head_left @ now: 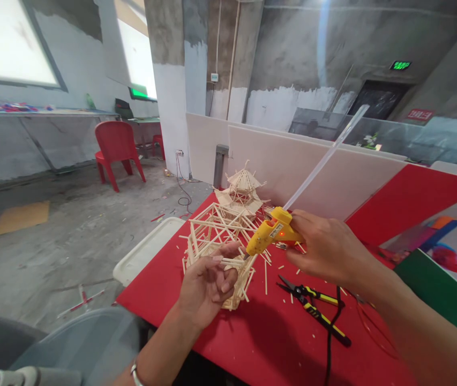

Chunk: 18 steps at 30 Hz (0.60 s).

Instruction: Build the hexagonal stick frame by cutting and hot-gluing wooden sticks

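My right hand (pixel 327 247) grips a yellow hot glue gun (pixel 270 234) with a long clear glue stick (pixel 324 158) poking up from its back. The nozzle points down-left at a small stick frame (pixel 239 284) of thin wooden sticks. My left hand (pixel 209 283) holds that frame by pinching it between thumb and fingers, just above the red table (pixel 268 338). Behind it stand a larger open stick lattice (pixel 216 228) and a small stick pavilion model (pixel 242 190).
Black-and-yellow cutters (pixel 312 308) lie on the table right of my left hand, beside the gun's black cord (pixel 330 332). Loose sticks are scattered around. A white tray (pixel 145 249) sits off the table's left edge. White partition boards rise behind. A red chair (pixel 116 147) stands far left.
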Each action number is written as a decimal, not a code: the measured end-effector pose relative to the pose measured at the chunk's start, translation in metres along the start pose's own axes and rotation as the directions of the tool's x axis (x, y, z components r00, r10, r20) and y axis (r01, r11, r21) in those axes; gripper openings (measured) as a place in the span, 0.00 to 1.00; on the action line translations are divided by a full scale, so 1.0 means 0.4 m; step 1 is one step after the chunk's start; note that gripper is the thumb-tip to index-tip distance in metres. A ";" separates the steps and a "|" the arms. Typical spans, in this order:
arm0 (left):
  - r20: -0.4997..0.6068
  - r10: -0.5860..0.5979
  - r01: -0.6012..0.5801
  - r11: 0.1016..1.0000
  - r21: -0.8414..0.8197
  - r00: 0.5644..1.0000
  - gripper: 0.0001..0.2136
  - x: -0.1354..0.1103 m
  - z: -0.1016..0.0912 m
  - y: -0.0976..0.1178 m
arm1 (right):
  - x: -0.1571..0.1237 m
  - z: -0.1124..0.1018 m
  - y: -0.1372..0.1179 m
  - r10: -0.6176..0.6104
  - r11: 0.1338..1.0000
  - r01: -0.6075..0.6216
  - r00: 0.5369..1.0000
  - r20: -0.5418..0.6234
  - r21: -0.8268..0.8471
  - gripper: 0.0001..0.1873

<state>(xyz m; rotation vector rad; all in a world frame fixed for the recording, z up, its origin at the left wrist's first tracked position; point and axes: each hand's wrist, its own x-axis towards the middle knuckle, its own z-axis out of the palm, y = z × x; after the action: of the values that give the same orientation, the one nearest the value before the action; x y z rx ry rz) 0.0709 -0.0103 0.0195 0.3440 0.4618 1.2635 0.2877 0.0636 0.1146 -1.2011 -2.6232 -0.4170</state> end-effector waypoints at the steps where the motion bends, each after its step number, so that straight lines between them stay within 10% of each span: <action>1: -0.001 -0.002 0.002 1.000 -0.001 1.000 0.21 0.000 0.001 0.000 | -0.002 -0.002 0.001 0.001 1.000 -0.001 1.000 -0.007 -0.002 0.11; 18: -0.006 0.026 -0.025 0.995 0.099 1.000 0.21 -0.007 -0.008 -0.004 | -0.065 -0.005 0.018 0.198 0.959 -0.172 0.975 -0.097 0.227 0.17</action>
<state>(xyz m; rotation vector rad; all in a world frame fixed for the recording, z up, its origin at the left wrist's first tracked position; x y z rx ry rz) 0.0700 -0.0135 0.0164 0.4298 0.5288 1.2698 0.3102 0.0492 0.1092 -1.2909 -2.3577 -0.1558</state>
